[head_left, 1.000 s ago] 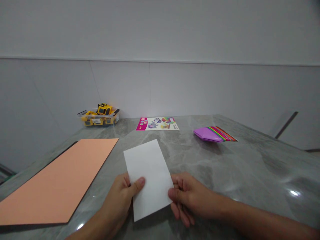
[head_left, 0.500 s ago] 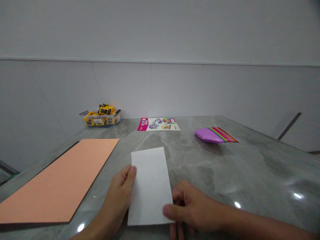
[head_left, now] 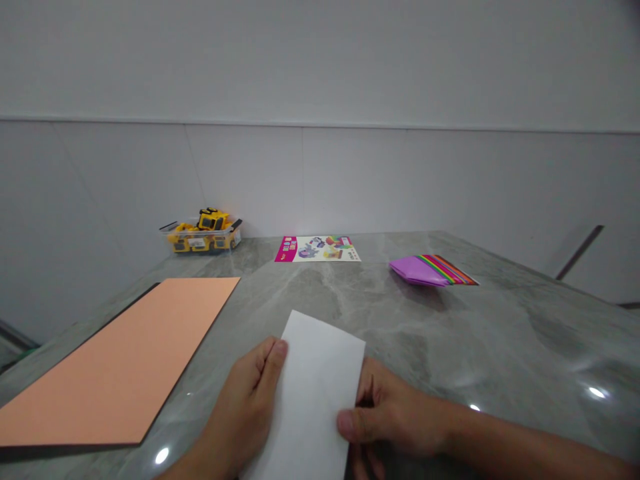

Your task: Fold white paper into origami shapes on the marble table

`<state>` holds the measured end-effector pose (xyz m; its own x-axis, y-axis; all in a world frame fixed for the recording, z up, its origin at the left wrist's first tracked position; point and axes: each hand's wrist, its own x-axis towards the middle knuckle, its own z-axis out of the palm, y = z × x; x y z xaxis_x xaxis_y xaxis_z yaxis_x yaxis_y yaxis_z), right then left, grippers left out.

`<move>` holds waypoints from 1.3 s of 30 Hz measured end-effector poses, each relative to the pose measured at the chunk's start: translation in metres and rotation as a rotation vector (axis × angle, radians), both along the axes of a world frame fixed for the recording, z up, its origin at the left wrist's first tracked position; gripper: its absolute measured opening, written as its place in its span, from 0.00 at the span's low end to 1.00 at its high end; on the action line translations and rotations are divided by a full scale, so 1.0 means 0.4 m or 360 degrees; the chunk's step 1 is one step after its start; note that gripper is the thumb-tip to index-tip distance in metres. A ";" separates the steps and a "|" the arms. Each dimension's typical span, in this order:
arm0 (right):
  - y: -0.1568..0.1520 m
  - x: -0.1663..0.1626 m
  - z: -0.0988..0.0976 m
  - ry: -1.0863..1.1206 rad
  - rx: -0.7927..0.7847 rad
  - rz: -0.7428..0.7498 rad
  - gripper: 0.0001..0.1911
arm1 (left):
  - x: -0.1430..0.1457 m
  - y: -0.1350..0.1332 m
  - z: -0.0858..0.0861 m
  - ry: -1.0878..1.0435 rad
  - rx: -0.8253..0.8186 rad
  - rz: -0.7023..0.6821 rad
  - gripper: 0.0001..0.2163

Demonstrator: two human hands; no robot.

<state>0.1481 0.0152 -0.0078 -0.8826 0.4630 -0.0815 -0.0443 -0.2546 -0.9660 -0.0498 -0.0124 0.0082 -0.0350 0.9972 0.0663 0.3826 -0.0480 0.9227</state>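
Note:
Between my two hands is a white sheet of paper [head_left: 320,393], tilted so its upper right corner sits lower than its upper left one. My left hand [head_left: 255,393] grips its left edge, thumb on top and fingers behind. On the right edge, my right hand [head_left: 390,413] pinches the paper between thumb and curled fingers. The bottom of the paper runs out of the frame. Whether it is folded or a single layer, I cannot tell.
A large orange sheet [head_left: 130,360] lies at the left on the grey marbled table [head_left: 440,353]. Farther back stand a clear box of yellow toy vehicles [head_left: 207,233], a printed booklet [head_left: 317,249] and, to the right, a purple pack with rainbow stripes [head_left: 433,270].
The white paper has turned clockwise and come closer to me, its lower end leaving the frame. Both hands have shifted slightly right along with it, keeping their grip.

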 end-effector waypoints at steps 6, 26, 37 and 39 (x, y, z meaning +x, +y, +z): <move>0.027 0.010 -0.004 -0.0023 0.0028 -0.0309 0.29 | -0.012 0.002 0.006 0.0177 0.0095 0.0004 0.19; 0.020 0.008 -0.001 -0.0277 0.0048 -0.0449 0.34 | -0.022 0.009 -0.009 -0.0194 -0.0005 -0.0263 0.14; -0.005 0.000 0.005 -0.0105 0.0254 -0.0185 0.35 | 0.005 -0.010 -0.004 -0.0618 -0.0194 -0.0296 0.15; -0.007 -0.008 0.002 -0.0076 0.0225 -0.0170 0.36 | 0.007 -0.010 -0.010 -0.0667 -0.0170 -0.0239 0.15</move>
<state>0.1450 0.0123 -0.0070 -0.8245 0.5637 -0.0495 -0.0170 -0.1122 -0.9935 -0.0472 -0.0163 0.0043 0.1089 0.9937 -0.0262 -0.0284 0.0295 0.9992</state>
